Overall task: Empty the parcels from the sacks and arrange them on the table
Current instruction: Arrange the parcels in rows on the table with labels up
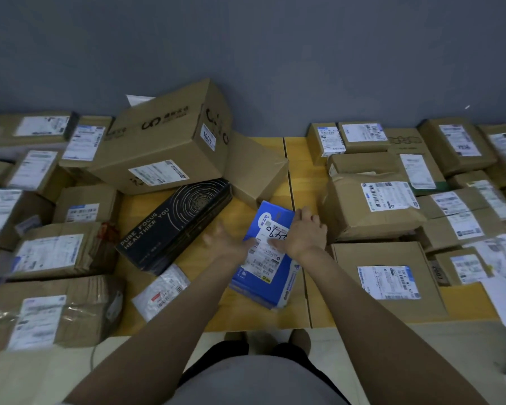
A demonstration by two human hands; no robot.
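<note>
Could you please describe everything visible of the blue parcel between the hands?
The blue parcel is a flat, rectangular box, seemingly glossy card, with a white label bearing barcodes and black handwriting. It lies askew on the wooden table, beside a black box. The right hand grips its right edge; the left hand touches its left edge.

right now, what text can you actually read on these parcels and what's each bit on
"PURE FOCUS HEALTHIER YOU": side of the black box.
"1001": white sticker on the large brown box.
Labels and handwriting on the blue parcel, and labels on the other cartons: too blurred to read.
</note>
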